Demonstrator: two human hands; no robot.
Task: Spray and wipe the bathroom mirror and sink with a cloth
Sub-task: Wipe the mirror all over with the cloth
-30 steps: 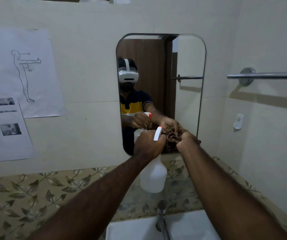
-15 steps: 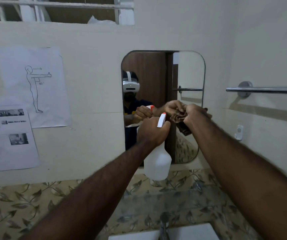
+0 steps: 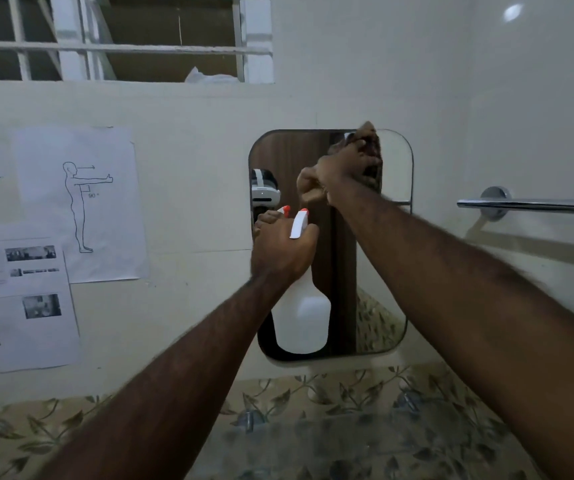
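Your right hand [image 3: 347,168] is the one on the job: its grip is clamped on a bunched dark cloth [image 3: 370,157], pressed to the glass at the top edge of the mirror [image 3: 394,237], a little right of centre. From that grip, nearly all the mirror lies below, and its long axis runs straight up and down. So the coming stroke, as I judge it, is downward along that axis, with side passes to reach the left strip and the right margin.

Your left hand [image 3: 282,247] is lower and left of the cloth, its grip closed round the neck of the white spray bottle [image 3: 301,317], which hangs upright in front of the mirror's lower middle. The bottle sits squarely in the path of a downward wipe, so shift it left or down first, or your forearms will cross.

The sink is out of view below the frame; only the leaf-patterned tile band [image 3: 70,427] shows beneath the mirror.
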